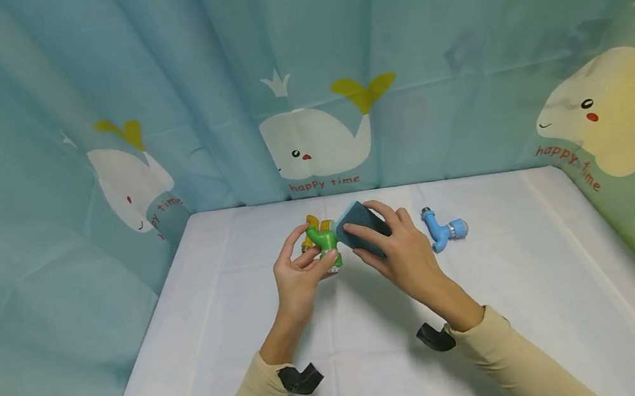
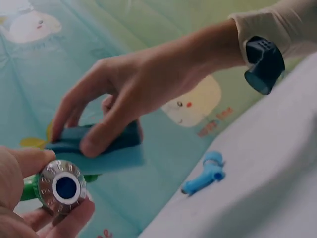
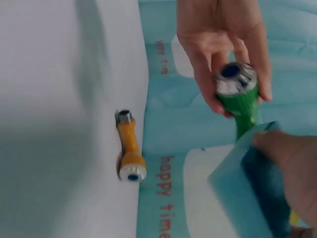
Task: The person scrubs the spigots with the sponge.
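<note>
My left hand (image 1: 297,281) pinches a green plastic tap (image 1: 324,240) between thumb and fingers, raised over the table. The tap's silver-capped handle end (image 3: 237,85) points toward me, and the right wrist view shows its ribbed green knob. Gripped in my right hand (image 1: 411,253) is a two-tone blue sponge (image 1: 356,215), dark on one face and lighter on the other. The sponge sits right at the green tap's side, overlapping its body in the right wrist view. Behind the left hand lies a yellow-orange tap (image 3: 130,144), partly hidden in the head view.
A light blue tap (image 1: 441,232) lies on the white-covered table (image 1: 238,333) to the right of my right hand. Blue-green curtains (image 1: 200,107) with whale prints stand along the table's back and sides. Black wrist mounts (image 1: 302,379) sit at both cuffs.
</note>
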Available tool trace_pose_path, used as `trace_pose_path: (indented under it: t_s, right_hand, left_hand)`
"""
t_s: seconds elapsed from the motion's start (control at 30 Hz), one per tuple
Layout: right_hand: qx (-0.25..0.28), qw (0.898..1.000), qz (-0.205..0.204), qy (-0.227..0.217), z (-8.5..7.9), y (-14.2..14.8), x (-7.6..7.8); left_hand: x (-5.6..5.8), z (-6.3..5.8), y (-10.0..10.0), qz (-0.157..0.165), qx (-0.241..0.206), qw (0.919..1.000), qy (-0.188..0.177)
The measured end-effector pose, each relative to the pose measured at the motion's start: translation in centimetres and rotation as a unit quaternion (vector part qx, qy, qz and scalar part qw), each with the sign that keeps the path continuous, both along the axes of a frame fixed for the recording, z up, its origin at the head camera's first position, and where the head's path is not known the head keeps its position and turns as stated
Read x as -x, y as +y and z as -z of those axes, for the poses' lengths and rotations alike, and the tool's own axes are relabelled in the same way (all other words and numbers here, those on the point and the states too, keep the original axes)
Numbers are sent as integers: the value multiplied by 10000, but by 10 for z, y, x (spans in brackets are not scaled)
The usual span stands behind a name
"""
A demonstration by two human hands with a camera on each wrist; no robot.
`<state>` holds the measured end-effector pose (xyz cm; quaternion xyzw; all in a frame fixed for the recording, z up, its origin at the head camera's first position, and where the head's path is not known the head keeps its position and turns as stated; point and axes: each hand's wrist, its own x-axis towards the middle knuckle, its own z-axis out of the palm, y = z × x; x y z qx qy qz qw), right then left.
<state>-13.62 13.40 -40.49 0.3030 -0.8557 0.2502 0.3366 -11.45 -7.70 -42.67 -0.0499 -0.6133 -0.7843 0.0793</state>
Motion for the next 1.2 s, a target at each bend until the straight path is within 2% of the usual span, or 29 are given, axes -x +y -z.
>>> trace_pose_path:
  t_s: [0.1,0.23,0.33,0.4,0.47,0.57,0.67,0.73,0.8,0.9,1.1,1.13,1.2]
  right_hand:
    - [-12,9997,257,11,1,2,-1]
    - [-138,9999,-42,-19,4,3,0]
    - [-191,9997,11,-138,6,7,3]
    - [17,9994,181,-282,7,10,4]
    - [381,9975,122,-586,5,12,5]
    - [979,9869,-482,-1191,-2,9,3]
    - [1415,9639,-1174,-1925,-11,6,3]
    - [1461,9496,-1501,-2333,-15,8,4]
    - [1340,9404,-1694,-2627,-17,13,7]
    - [1072,9398,-1740,-2738,-19,21,11]
    - [907,9251,-2087,-3040,-26,24,13]
    - [824,9253,-2117,-3036,-26,24,13]
    - [669,9337,-2004,-2892,-25,24,14]
  left_hand:
    - [1,1,-1,-81,120,9999,-56]
    - [2,3,-3,-154,400,9991,27]
    - [2,4,-4,-146,600,9980,150]
    - [2,6,-4,-137,764,9967,249]
    - [2,8,-4,-118,943,9947,403]
    - [1,10,-2,-59,1285,9889,742]
    - [-2,13,-1,-79,1764,9773,1171]
    - [-4,13,-1,-89,2049,9682,1434]
    - [-6,14,-2,-73,2294,9593,1645]
    - [-6,14,-5,79,2435,9524,1834]
    - [-5,13,-11,377,2525,9442,2082]
    - [-5,13,-11,427,2522,9438,2093]
    - [-6,13,-13,507,2514,9447,2043]
